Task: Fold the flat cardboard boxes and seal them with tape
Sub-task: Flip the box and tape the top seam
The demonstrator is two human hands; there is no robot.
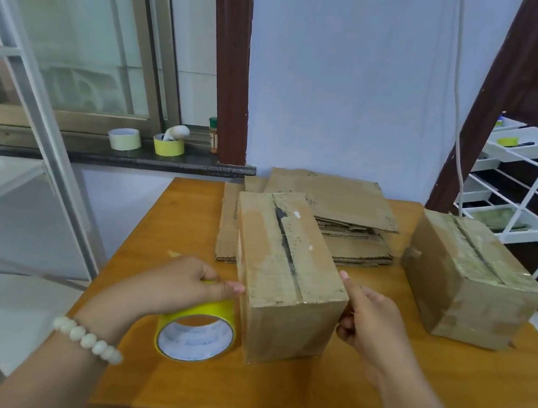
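A folded cardboard box [288,275] stands on the wooden table [302,398], its top flaps closed with a dark seam down the middle. My left hand [176,286] grips a yellow tape roll [195,333] against the box's left side, thumb touching the box's corner. My right hand [372,318] presses the box's right front edge with curled fingers. A second box [471,280], taped along its top, sits at the right. Flat cardboard sheets [344,221] lie stacked behind the middle box.
Two more tape rolls [124,139] [168,145] and a spice jar [214,135] stand on the dark window sill at the left. A white wire rack with trays [525,191] stands to the right of the table. A white cord [459,120] hangs on the wall.
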